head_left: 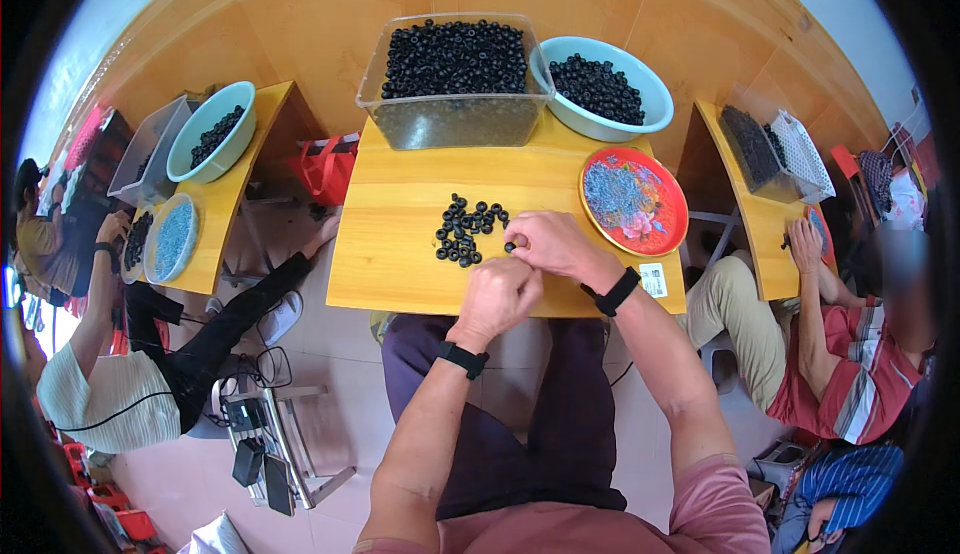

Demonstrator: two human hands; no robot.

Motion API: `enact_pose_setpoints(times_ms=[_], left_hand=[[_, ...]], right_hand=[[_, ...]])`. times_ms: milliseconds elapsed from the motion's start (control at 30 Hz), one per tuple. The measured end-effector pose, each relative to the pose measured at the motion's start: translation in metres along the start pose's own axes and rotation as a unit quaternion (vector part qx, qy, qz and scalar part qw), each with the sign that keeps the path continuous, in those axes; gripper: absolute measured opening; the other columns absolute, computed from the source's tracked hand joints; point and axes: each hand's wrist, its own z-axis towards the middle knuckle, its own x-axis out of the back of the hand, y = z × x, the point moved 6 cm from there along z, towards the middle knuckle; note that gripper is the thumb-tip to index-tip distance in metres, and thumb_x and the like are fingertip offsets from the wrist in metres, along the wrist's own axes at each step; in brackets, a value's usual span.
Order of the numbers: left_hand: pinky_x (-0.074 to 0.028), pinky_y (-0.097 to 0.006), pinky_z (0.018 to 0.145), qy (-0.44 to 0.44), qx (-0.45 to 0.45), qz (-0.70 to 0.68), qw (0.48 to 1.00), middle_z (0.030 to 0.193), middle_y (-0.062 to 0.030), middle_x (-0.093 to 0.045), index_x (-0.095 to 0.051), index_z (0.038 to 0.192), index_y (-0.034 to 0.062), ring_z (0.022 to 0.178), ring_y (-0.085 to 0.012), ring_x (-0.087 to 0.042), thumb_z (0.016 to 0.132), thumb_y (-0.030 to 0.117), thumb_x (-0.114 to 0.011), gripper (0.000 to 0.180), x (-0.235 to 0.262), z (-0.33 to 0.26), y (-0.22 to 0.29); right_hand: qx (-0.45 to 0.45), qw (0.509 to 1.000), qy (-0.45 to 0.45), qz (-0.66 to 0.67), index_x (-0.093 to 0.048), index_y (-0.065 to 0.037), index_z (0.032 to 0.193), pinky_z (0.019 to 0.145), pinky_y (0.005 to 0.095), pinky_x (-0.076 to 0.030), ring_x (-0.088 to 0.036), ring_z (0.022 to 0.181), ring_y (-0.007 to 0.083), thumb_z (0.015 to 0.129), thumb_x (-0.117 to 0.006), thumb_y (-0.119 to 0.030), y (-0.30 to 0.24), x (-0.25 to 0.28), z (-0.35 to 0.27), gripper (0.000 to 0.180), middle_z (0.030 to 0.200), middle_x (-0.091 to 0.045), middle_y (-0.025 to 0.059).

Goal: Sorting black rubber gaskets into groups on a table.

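While the loose rings (pixel 464 230) lie in a small heap mid-table, the left hand (pixel 497 297) curls its fingers shut beside it, and the right hand (pixel 553 246) pinches one ring (pixel 509 247), best kept low over the table (pixel 400 254) near the heap.

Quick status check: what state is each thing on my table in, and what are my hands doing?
Clear bin: open, nearly full of black rings.
Teal basin: open, holds black rings.
Red plate: holds a heap of small blue-grey parts.
Loose black rings: scattered on the table.
Left hand: closed; contents hidden.
Right hand: pinching one black ring.
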Motion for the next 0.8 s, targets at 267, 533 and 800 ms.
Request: enact_pose_setpoints(times_ms=[267, 533, 800], left_hand=[[-0.052, -0.034, 0.064, 0.067, 0.074, -0.064, 0.993, 0.090, -0.0099, -0.065, -0.067, 0.108, 0.0037, 0.072, -0.0226, -0.061, 0.084, 0.002, -0.071, 0.025, 0.014, 0.011, 0.003], [-0.052, -0.032, 0.061, 0.037, 0.078, -0.063, 0.994, 0.082, -0.0096, -0.066, -0.070, 0.103, 0.0027, 0.068, -0.0215, -0.064, 0.084, 0.008, -0.078, 0.021, 0.007, 0.010, 0.000], [-0.052, -0.032, 0.062, 0.021, 0.087, -0.076, 0.993, 0.079, -0.0105, -0.065, -0.070, 0.098, 0.0001, 0.066, -0.0201, -0.063, 0.085, 0.007, -0.077, 0.017, 0.003, 0.007, -0.001]], right_hand=[[-0.144, 0.889, -0.037, 0.432, -0.070, 0.002, 0.111, 0.065, 0.0235, -0.049, -0.061, 0.071, 0.0067, 0.096, -0.065, -0.017, 0.030, 0.011, -0.048, 0.025, 0.085, -0.068, -0.0002], [-0.136, 0.877, -0.026, 0.459, -0.069, 0.002, 0.112, 0.064, 0.0234, -0.048, -0.062, 0.070, 0.0085, 0.097, -0.064, -0.020, 0.031, -0.003, -0.061, 0.027, 0.080, -0.068, 0.0035], [-0.168, 0.914, 0.028, 0.367, -0.071, 0.007, 0.099, 0.059, 0.0261, -0.051, -0.064, 0.063, 0.0110, 0.090, -0.068, -0.015, 0.028, -0.006, -0.063, 0.024, 0.079, -0.072, 0.0077]])
